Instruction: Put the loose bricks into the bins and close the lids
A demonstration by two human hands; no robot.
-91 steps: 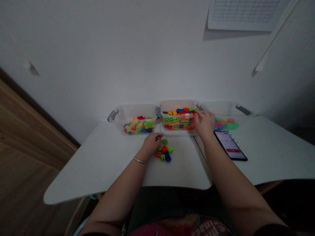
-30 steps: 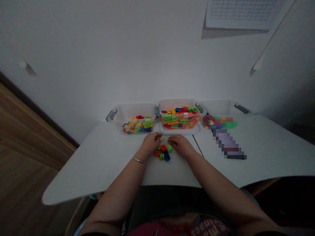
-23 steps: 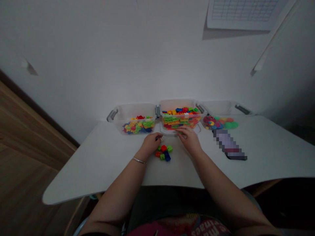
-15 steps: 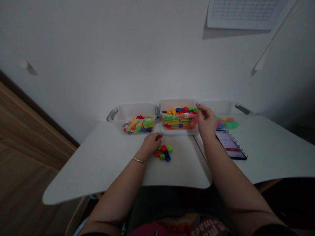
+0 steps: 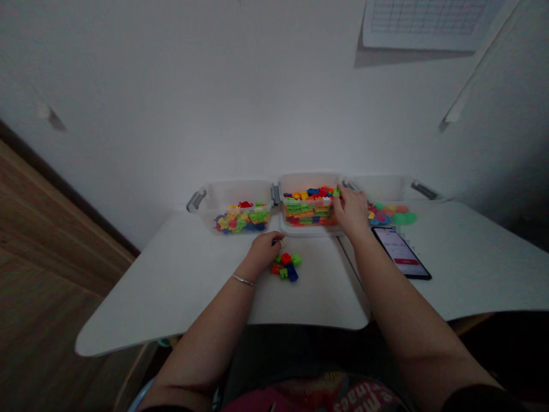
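My left hand (image 5: 265, 252) rests on the table with its fingers closed round a small whitish building block (image 5: 282, 243), mostly hidden by the fingers. Just right of it lies a small group of loose blocks: a red one (image 5: 286, 259), a light green one (image 5: 296, 260), a dark blue one (image 5: 292, 273) and a few more. My right hand (image 5: 352, 210) is at the right end of the middle clear box (image 5: 311, 231), which is filled with coloured blocks. Its thumb and fingers pinch a bright green building block (image 5: 337, 193) above the pile.
A clear box (image 5: 238, 189) of mixed small pieces stands at the left, and another clear box (image 5: 381, 186) with round coloured pieces at the right. A phone (image 5: 401, 252) lies on the white table (image 5: 189, 286), right of my right forearm. The wall rises directly behind the boxes.
My right hand has moved slightly left and down over the right end of the middle box. My left hand and the loose blocks have stayed in place.
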